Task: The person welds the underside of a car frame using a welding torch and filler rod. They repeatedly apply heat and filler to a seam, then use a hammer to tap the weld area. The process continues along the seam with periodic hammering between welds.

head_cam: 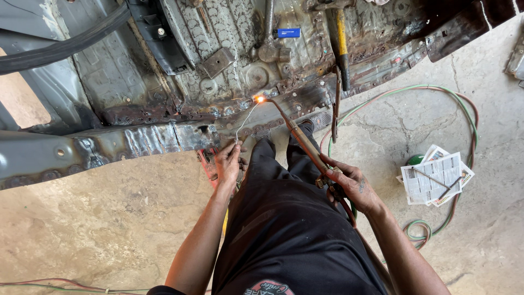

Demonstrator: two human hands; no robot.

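Cracked concrete floor (109, 218) lies under a rusted car sill (164, 136). Your right hand (352, 186) grips the stiff, hot-tipped torch (297, 136) by its handle, flame at the seam; your left hand (228, 164) pinches the thin, bendable filler wire (245, 117) low down.

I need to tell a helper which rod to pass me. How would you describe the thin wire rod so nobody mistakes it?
Start at the rusty car floor and find the small orange flame at its sill. The wire rod runs from there down to the left hand. It is pale, bare and bent, unlike the thick torch in the right hand.
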